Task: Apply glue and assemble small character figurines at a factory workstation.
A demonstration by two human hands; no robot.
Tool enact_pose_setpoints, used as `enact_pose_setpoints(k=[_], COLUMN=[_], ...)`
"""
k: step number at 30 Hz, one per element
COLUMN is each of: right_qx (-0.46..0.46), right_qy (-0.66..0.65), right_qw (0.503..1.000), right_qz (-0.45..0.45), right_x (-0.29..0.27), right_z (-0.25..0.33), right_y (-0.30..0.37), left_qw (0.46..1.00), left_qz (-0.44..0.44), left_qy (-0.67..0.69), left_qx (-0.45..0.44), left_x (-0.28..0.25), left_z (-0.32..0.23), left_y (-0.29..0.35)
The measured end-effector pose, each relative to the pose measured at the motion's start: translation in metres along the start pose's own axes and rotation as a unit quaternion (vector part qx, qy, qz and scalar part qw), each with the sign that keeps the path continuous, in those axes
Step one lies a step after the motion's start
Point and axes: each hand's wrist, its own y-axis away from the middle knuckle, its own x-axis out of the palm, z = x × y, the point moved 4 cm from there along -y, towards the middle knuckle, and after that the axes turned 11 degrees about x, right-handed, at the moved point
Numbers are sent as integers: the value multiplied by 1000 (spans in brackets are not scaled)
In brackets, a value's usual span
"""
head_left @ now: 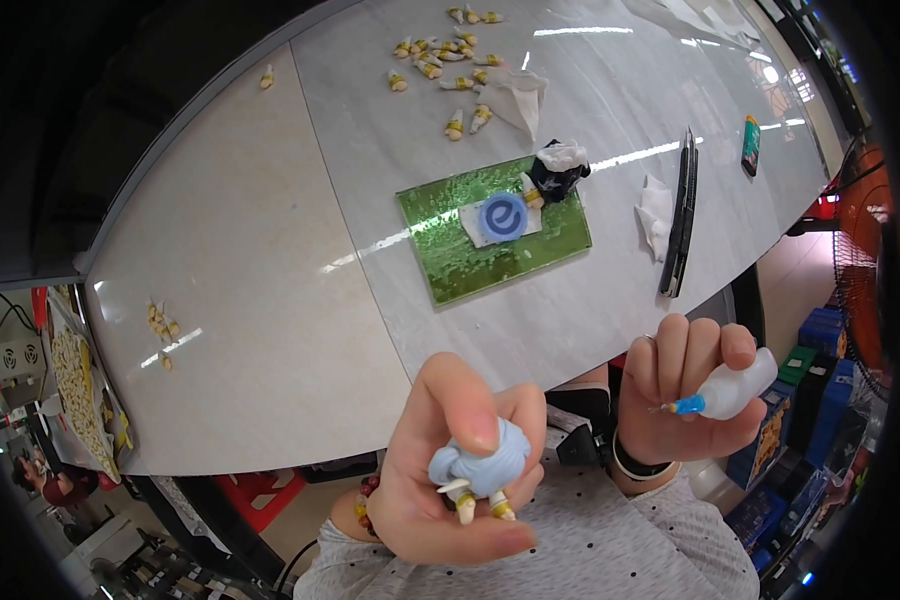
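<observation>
Near the lower middle, my left hand (460, 460) is closed round a small light blue figurine (482, 462), which has short cream-and-yellow limb pieces at its lower side. My right hand (685, 385), to the right of it, grips a small white squeeze bottle (738, 388) with a blue nozzle and a thin needle tip pointing left toward the figurine. The needle and the figurine are apart. Beyond my hands, a green glass-like plate (450, 268) lies on the table, bearing a blue round cap (503, 217) with a dark swirl and one limb piece (532, 190) beside it.
Several small cream-and-yellow limb pieces (430, 57) are scattered at the far side, others (160, 320) at the left. A crumpled black wrapper with tissue (560, 170) touches the plate's corner. Black tweezers (681, 215), white tissue (655, 217) and a green lighter (750, 147) lie at right.
</observation>
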Motion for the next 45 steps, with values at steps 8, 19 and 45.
enact_pose_setpoints(k=[8, 19, 45], right_qx=[1, -9, -7], right_qy=[-13, -21, 34], right_qw=[1000, 1000, 999], right_qz=[-11, -13, -2], right_x=[-1, -1, 12], right_z=[-1, 0, 4], right_y=[3, 3, -1], left_qw=[999, 997, 990], left_qz=[-6, -1, -16], left_qy=[-29, -78, -139], left_qx=[-12, -10, -5], left_x=[3, 4, -5], left_z=[-3, -4, 1], left_y=[3, 3, -1])
